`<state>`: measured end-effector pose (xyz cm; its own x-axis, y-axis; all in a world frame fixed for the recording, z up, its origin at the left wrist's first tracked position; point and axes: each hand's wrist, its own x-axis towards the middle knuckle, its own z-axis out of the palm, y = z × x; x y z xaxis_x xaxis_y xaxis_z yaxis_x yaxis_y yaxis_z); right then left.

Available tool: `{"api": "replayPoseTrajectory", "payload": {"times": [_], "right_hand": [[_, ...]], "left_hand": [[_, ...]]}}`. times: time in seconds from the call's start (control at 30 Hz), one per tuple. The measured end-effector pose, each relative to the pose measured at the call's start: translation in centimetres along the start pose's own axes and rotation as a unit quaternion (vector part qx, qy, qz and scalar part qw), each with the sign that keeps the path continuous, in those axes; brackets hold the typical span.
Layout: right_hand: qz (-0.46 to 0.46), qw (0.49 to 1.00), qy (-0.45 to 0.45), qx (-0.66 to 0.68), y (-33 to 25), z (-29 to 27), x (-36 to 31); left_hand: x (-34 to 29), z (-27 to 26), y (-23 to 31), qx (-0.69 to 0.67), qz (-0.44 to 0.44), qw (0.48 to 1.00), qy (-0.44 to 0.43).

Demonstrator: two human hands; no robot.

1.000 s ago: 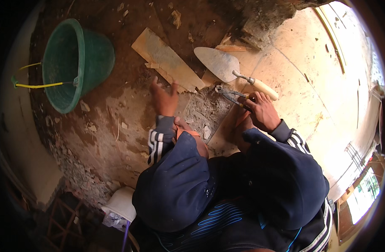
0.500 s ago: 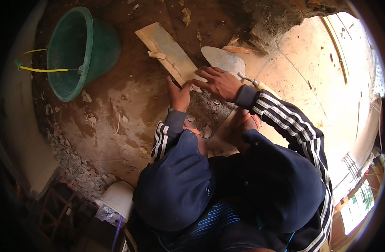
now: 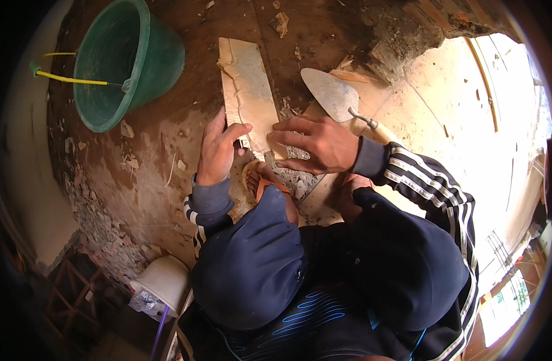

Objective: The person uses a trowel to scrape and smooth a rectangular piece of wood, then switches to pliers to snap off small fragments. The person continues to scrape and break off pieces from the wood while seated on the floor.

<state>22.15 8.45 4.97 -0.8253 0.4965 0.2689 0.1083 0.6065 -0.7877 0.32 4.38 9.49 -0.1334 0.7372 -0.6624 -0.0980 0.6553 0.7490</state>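
A long tan and grey board with a cracked, ragged left edge points away from me. My left hand grips its near left corner, thumb on top and the other fingers at the side and below. Over the near right edge is my right hand, its fingers spread and the fingertips touching the board. Just beyond that hand a trowel with a metal blade and wooden handle lies on the floor. Grey rubble shows under and beside my right hand, near my sandalled foot.
A green bucket with a yellow-covered handle lies tipped at the far left. Broken masonry juts in at the far right. Crumbled debris runs along the left wall, near a white container. Pale tiles cover the right side.
The board has turned more upright in view, its far end swinging right. My left hand has shifted left along with its corner, and my right hand has come slightly nearer, fingers wider apart.
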Motion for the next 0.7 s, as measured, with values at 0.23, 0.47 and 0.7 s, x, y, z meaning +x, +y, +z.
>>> {"api": "replayPoseTrajectory", "payload": {"times": [0.23, 0.47, 0.7], "right_hand": [[0.027, 0.997, 0.027, 0.065, -1.5, -0.6, 1.3], [0.027, 0.997, 0.056, 0.034, -1.8, -1.7, 3.2], [0.031, 0.995, 0.069, 0.059, -1.8, -2.6, 5.1]], "left_hand": [[0.1, -0.7, 0.2, -0.032, 0.057, 0.997, -0.037], [-1.5, 1.1, -0.5, -0.005, 0.227, 0.974, 0.030], [-0.8, 2.7, -0.9, -0.048, 0.379, 0.924, -0.015]]}}
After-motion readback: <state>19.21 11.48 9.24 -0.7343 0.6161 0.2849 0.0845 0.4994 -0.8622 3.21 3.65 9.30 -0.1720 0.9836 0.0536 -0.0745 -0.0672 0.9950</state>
